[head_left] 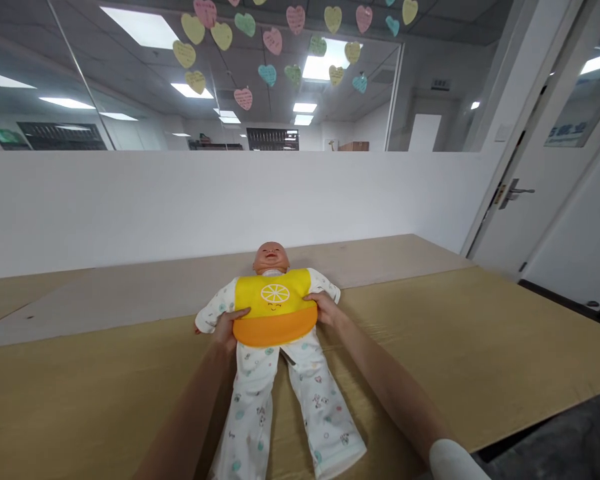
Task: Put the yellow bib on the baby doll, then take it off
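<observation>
Vinyl baby doll (260,393) lies on its back on a tan corrugated cardboard sheet (445,347), head pointing away from the wearer and legs toward the wearer. This lengthwise alignment appears to keep the torso centred between the forearms. The doll wears a white patterned sleepsuit (325,413) and a yellow bib (275,300) with a citrus-slice motif and an orange lower band (275,330).

The left hand (225,328) and right hand (325,308) grip opposite sides of the torso at the bib's side edges. The left fingers (237,313) curl inward over the bib edge; the right fingers (313,300) lie across the opposite edge. Both hands are grasping, not clenched into fists and not released. Exact finger pressure cannot be determined from this view. The matched placement appears to steady the doll and hold the bib square on the chest.

The doll's arms spread outward, clear of the hands. A paler board (130,300) lies beyond the cardboard, against a white partition wall (180,213). A white sleeve cuff (455,460) shows at the lower right.
</observation>
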{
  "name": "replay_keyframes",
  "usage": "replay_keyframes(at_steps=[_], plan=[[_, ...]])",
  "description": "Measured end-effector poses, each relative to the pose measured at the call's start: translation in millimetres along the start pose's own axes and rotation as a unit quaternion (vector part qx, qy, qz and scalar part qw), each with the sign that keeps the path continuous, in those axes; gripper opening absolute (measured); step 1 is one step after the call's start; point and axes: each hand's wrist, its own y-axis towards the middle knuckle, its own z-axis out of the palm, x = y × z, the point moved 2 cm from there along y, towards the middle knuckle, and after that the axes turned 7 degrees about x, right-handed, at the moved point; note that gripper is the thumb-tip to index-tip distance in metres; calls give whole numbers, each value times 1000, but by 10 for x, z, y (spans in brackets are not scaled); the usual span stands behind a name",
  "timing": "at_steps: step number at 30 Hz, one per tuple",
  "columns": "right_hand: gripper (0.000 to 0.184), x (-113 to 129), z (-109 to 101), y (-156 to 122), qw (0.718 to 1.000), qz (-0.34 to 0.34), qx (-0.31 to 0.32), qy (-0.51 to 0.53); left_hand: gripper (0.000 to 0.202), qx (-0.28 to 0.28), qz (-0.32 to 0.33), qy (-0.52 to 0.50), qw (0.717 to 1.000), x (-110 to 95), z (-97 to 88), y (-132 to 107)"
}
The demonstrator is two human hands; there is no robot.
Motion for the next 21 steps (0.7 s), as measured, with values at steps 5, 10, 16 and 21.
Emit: replay_keyframes(at_steps=[5,10,16,21], plan=[[42,-12,30,60,999,12,-21,33,35,10,-5,14,1000,-4,-83,107],[42,-34,5,60,999,13,-34,27,36,12,-11,14,1000,8,-90,117],[44,-58,-6,49,998,18,-37,39,41,18,-18,5,1000,47,-109,103],[47,-62,2,29,999,24,-30,37,44,22,-26,-3,999,42,-94,77]])
